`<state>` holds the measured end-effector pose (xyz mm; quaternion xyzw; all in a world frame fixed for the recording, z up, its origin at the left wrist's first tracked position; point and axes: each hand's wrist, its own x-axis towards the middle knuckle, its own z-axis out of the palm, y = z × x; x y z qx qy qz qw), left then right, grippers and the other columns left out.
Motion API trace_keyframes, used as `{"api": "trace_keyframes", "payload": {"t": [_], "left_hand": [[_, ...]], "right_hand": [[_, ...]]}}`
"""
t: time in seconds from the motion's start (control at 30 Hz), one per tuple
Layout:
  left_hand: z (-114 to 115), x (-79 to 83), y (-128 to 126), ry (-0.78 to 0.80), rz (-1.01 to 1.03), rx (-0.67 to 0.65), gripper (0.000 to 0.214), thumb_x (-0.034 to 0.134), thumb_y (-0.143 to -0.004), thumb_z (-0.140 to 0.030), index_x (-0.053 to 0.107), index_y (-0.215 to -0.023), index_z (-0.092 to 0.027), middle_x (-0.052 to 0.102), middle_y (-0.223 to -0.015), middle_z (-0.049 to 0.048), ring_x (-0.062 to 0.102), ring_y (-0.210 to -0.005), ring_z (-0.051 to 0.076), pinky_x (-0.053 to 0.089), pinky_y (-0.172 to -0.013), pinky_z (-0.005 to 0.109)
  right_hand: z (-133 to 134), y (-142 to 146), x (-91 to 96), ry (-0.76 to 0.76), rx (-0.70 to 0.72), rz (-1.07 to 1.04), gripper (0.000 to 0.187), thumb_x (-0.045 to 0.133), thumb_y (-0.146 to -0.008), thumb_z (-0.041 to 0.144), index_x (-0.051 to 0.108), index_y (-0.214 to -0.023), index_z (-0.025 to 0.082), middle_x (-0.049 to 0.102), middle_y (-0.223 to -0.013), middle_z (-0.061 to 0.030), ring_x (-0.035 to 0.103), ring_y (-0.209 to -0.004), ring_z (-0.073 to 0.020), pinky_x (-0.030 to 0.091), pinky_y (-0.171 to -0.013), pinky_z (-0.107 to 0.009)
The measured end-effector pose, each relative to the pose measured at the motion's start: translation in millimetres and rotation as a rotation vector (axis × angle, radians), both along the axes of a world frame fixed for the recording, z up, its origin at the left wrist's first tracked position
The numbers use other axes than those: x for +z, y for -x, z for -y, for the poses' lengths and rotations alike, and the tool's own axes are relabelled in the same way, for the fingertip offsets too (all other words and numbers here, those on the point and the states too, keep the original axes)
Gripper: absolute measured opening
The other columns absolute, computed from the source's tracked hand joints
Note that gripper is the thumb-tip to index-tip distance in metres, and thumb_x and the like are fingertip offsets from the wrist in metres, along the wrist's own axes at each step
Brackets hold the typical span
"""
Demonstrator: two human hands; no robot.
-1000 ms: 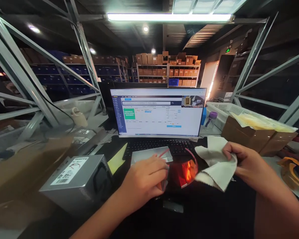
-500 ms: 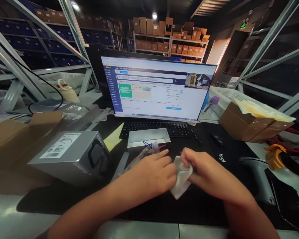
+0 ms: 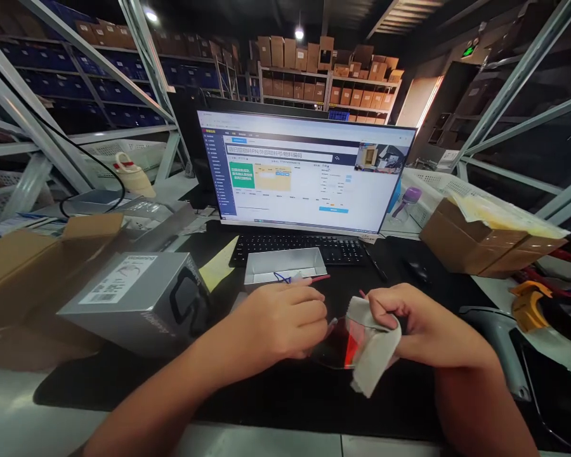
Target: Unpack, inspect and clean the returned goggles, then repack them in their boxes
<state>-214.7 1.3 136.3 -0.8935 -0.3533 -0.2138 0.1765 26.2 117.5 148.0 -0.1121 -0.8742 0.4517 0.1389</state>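
Behind the monitor (image 3: 309, 171): tall shelving (image 3: 328, 73), rows of cartons (image 3: 290, 54), one overhead lamp (image 3: 299, 33) lit. Below and in front of the monitor, a pale desk (image 3: 276, 439), largely covered by a black mat (image 3: 266, 403), probably for a soft, non-scratching ground. Far left of the monitor and nearer, an open carton (image 3: 19, 266), flaps spread, likely set aside to free the middle. Closer to the monitor's left edge, a grey box (image 3: 124, 324), label (image 3: 118, 279) upward, presumably for easy reading. Right of the monitor, a brown box (image 3: 457, 238) topped with yellowish packets (image 3: 514, 216). At the monitor's foot, a keyboard (image 3: 266, 247); just in front, an open silver tray (image 3: 285, 259), probably kept within reach.

In front of the monitor, left of its middle: left hand (image 3: 285, 324), fingers bunched beside the eyewear (image 3: 354, 333); tips hidden, cannot tell whether pinching. Toward the monitor's right edge: right hand (image 3: 409, 324), thumb and fingers pinching a pale cloth (image 3: 374, 365), draped over the eyewear, probably to keep skin off the red lens (image 3: 350, 350). Eyewear low in front of the monitor, right of its middle, partly hidden.
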Motion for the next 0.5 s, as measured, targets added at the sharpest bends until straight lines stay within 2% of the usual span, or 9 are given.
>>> {"api": "trace_keyframes", "payload": {"t": [0.1,0.17,0.23,0.37,0.43,0.5], "left_hand": [[-2,-5.8,-8,-0.059,-0.043,0.022,0.02,0.054,-0.1,-0.017,0.064,-0.082,-0.016,0.069,-0.085,0.0023,0.069,-0.099,0.019,0.056,-0.103,0.04],[-2,-7.5,-10,-0.083,-0.062,0.025,0.017,0.056,-0.099,-0.015,0.065,-0.083,-0.016,0.069,-0.085,0.0019,0.068,-0.1,0.018,0.054,-0.106,0.04],[-2,-5.7,-7,-0.1,-0.053,0.034,0.017,0.055,-0.099,-0.016,0.065,-0.086,-0.015,0.07,-0.087,0.0025,0.069,-0.102,0.019,0.054,-0.106,0.039],[2,3.9,5,-0.104,0.016,0.04,0.021,0.049,-0.102,-0.018,0.066,-0.091,-0.014,0.072,-0.089,0.0034,0.069,-0.101,0.02,0.054,-0.105,0.039],[3,7.3,9,-0.104,0.054,0.026,0.022,0.048,-0.103,-0.02,0.066,-0.092,-0.014,0.073,-0.092,0.0051,0.07,-0.102,0.021,0.054,-0.105,0.039],[3,8.0,11,-0.118,0.115,0.035,0.019,0.051,-0.1,-0.02,0.066,-0.089,-0.015,0.074,-0.093,0.0055,0.071,-0.097,0.019,0.055,-0.105,0.039]], "right_hand": [[24,14,-7.7,-0.158,-0.192,-0.002,0.044,0.072,-0.083,0.018,0.031,-0.066,0.02,0.039,-0.061,0.0082,0.031,-0.059,-0.0084,0.026,-0.055,-0.023],[35,20,-11.4,-0.204,-0.257,0.003,0.046,0.075,-0.084,0.025,0.033,-0.066,0.02,0.039,-0.059,0.0084,0.031,-0.058,-0.0084,0.027,-0.056,-0.023],[37,20,-12.4,-0.099,-0.288,-0.026,0.047,0.078,-0.082,0.028,0.034,-0.069,0.021,0.041,-0.062,0.0084,0.033,-0.059,-0.0084,0.028,-0.054,-0.022],[21,11,-7.0,0.323,-0.263,-0.124,0.054,0.086,-0.073,0.033,0.033,-0.079,0.024,0.047,-0.07,0.0086,0.04,-0.058,-0.0077,0.032,-0.049,-0.019],[8,5,-3.6,0.407,-0.236,-0.163,0.055,0.087,-0.073,0.034,0.034,-0.083,0.025,0.048,-0.071,0.0085,0.041,-0.057,-0.0074,0.033,-0.047,-0.017],[-8,-1,-1.7,0.384,-0.29,-0.214,0.054,0.086,-0.074,0.036,0.035,-0.085,0.025,0.05,-0.071,0.0079,0.043,-0.056,-0.0081,0.034,-0.046,-0.017]]}}
